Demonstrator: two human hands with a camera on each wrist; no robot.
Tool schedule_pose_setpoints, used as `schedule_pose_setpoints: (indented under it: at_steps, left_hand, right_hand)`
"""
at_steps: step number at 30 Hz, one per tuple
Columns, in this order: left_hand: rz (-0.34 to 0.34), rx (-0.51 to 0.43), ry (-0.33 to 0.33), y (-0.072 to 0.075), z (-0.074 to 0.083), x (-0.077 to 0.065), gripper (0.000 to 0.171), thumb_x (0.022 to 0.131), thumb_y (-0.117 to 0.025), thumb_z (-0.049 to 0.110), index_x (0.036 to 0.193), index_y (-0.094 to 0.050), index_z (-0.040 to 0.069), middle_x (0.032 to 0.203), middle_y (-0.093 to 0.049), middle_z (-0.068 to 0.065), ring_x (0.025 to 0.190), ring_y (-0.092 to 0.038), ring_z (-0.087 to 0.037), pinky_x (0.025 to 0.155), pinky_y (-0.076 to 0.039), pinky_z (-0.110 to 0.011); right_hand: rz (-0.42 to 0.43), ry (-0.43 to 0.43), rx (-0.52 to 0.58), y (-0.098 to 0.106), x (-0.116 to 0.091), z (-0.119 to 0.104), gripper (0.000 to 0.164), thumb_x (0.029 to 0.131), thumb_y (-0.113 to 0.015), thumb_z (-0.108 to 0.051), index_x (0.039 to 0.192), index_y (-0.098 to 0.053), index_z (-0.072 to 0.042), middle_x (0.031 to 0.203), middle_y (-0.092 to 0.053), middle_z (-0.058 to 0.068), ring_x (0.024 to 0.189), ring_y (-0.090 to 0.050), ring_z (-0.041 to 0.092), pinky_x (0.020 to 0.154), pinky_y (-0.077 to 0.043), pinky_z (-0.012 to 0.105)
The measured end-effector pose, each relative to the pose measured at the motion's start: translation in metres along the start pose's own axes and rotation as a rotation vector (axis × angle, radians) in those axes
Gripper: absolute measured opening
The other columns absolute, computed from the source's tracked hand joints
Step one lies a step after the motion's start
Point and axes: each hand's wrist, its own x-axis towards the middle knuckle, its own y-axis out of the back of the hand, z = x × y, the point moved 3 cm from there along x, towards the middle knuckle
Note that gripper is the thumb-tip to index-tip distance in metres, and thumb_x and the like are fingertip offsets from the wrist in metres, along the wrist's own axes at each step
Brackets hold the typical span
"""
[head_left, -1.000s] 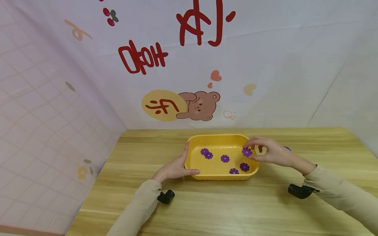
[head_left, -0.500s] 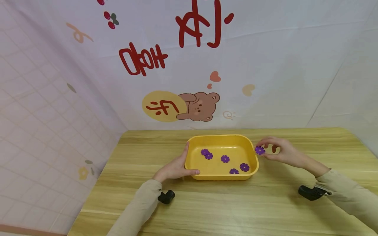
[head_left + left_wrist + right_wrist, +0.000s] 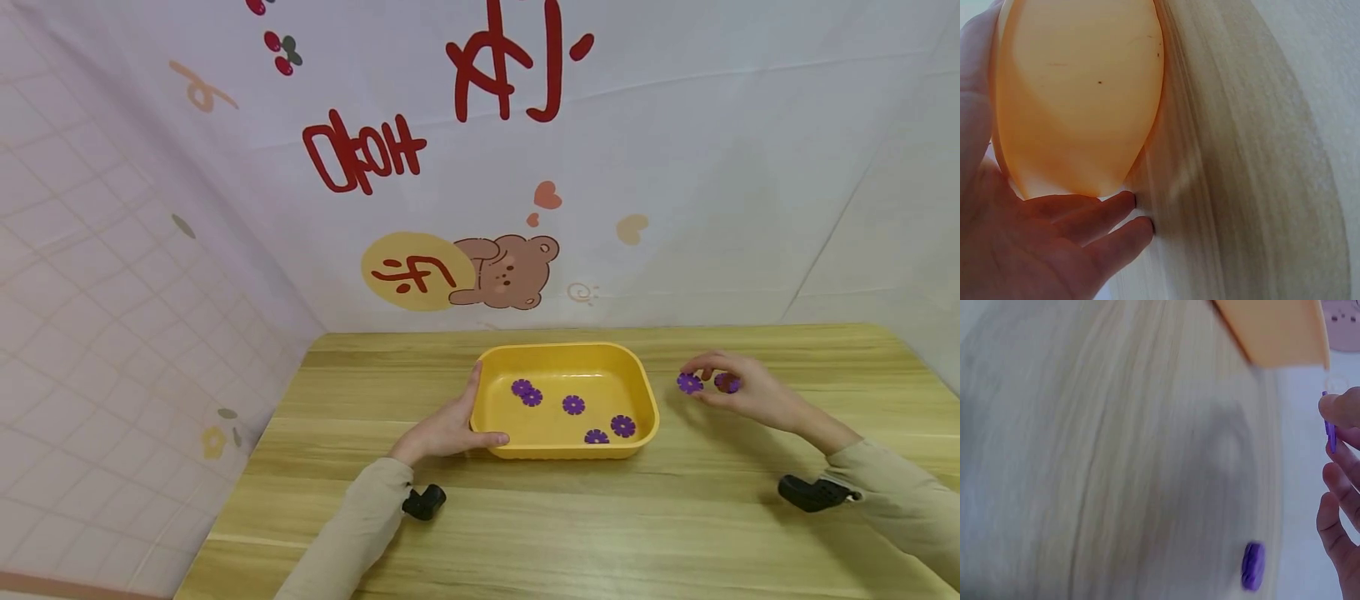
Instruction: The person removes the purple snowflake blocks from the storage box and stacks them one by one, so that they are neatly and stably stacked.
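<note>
My right hand [image 3: 746,387] pinches a purple notched snowflake disc [image 3: 690,383] between thumb and fingertips, right of the tub. In the right wrist view that disc [image 3: 1330,428] shows edge-on. Behind the hand, more purple [image 3: 731,385] shows partly hidden; the right wrist view has it as a thick purple piece [image 3: 1252,565] on the table. The left hand [image 3: 446,425] holds the left end of a yellow plastic tub [image 3: 566,452], thumb over the front rim. Several like discs [image 3: 573,405] lie inside the tub, two of them overlapping at its left.
The tub stands on a wood-grain table [image 3: 570,525]. A printed cloth wall [image 3: 675,167] rises close behind the table, and another [image 3: 97,333] runs along the left. Black devices [image 3: 424,502] sit at both wrists.
My right hand has lifted the pinched disc out over the tub's right rim and carried it to the right. The left hand stays at the tub.
</note>
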Motion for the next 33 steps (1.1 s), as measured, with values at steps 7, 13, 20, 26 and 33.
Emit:
schedule_pose_setpoints:
  at_steps: [7, 13, 20, 26, 33]
  left_hand:
    - [0.0, 0.022, 0.009, 0.0, -0.001, -0.001, 0.12, 0.083, -0.074, 0.046, 0.152, 0.017, 0.009, 0.15, -0.029, -0.026, 0.12, -0.051, -0.029, 0.105, -0.034, -0.044]
    - [-0.002, 0.004, 0.009, 0.0, -0.001, 0.0, 0.12, 0.083, -0.074, 0.045, 0.152, 0.017, 0.01, 0.152, -0.028, -0.024, 0.118, -0.052, -0.026, 0.106, -0.034, -0.043]
    - [-0.002, 0.009, 0.02, 0.001, -0.001, 0.0, 0.12, 0.083, -0.075, 0.046, 0.153, 0.016, 0.01, 0.155, -0.021, -0.023, 0.126, -0.046, -0.028, 0.107, -0.031, -0.043]
    - [-0.004, 0.006, 0.019, 0.001, -0.001, 0.001, 0.12, 0.083, -0.075, 0.046, 0.153, 0.017, 0.011, 0.155, -0.021, -0.023, 0.124, -0.047, -0.028, 0.107, -0.032, -0.042]
    - [-0.004, 0.012, 0.021, 0.001, 0.0, 0.0, 0.12, 0.083, -0.074, 0.046, 0.152, 0.017, 0.011, 0.155, -0.021, -0.023, 0.126, -0.046, -0.028, 0.107, -0.031, -0.041]
  right_hand:
    - [0.023, -0.026, -0.038, 0.005, -0.013, 0.018, 0.042, 0.069, -0.076, 0.016, 0.107, -0.067, 0.0, 0.101, -0.064, 0.01, 0.079, -0.057, 0.011, 0.061, -0.05, 0.022]
    - [0.046, -0.069, -0.073, 0.009, -0.023, 0.035, 0.042, 0.068, -0.078, 0.015, 0.107, -0.067, 0.002, 0.101, -0.064, 0.011, 0.084, -0.058, 0.008, 0.064, -0.051, 0.02]
    - [0.057, -0.12, 0.037, 0.015, -0.03, 0.042, 0.037, 0.074, -0.072, 0.018, 0.108, -0.064, 0.01, 0.106, -0.064, 0.0, 0.092, -0.057, -0.001, 0.071, -0.049, 0.014]
    - [0.05, -0.168, 0.107, 0.018, -0.036, 0.049, 0.032, 0.078, -0.069, 0.016, 0.11, -0.063, 0.011, 0.11, -0.061, -0.01, 0.094, -0.058, -0.005, 0.073, -0.049, 0.012]
    - [0.069, -0.193, 0.142, 0.016, -0.044, 0.06, 0.033, 0.079, -0.068, 0.018, 0.111, -0.061, 0.013, 0.113, -0.06, -0.013, 0.096, -0.059, -0.006, 0.073, -0.048, 0.011]
